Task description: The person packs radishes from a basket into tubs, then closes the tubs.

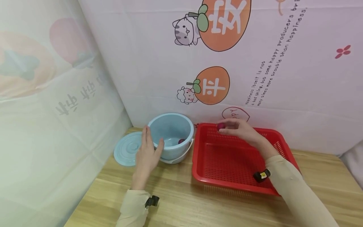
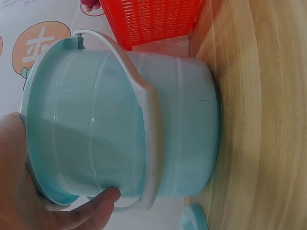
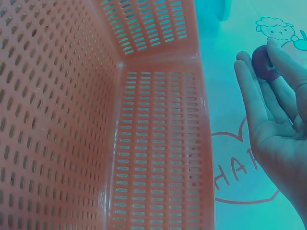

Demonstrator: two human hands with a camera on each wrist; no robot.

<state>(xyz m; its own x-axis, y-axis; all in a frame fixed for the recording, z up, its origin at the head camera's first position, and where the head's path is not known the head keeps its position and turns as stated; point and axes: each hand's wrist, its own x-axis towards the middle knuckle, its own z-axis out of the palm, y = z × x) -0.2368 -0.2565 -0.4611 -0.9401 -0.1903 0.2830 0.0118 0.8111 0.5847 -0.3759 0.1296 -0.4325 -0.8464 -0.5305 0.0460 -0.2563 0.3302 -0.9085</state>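
My right hand pinches a small, dark red plum between thumb and fingertips, raised over the far rim of a red basket. The right wrist view also shows this plum, at the ends of the fingers. A light blue bucket stands upright left of the basket, with another dark red plum at its bottom. Along the bucket's left side, my left hand rests at the rim with fingers extended and thumb apart. The bucket's pale handle hangs down across its outer wall.
A round blue lid lies left of the bucket, partly behind the left hand. Bucket, lid and basket share a wooden table. A printed white cloth hangs close behind them, and another covers the left side.
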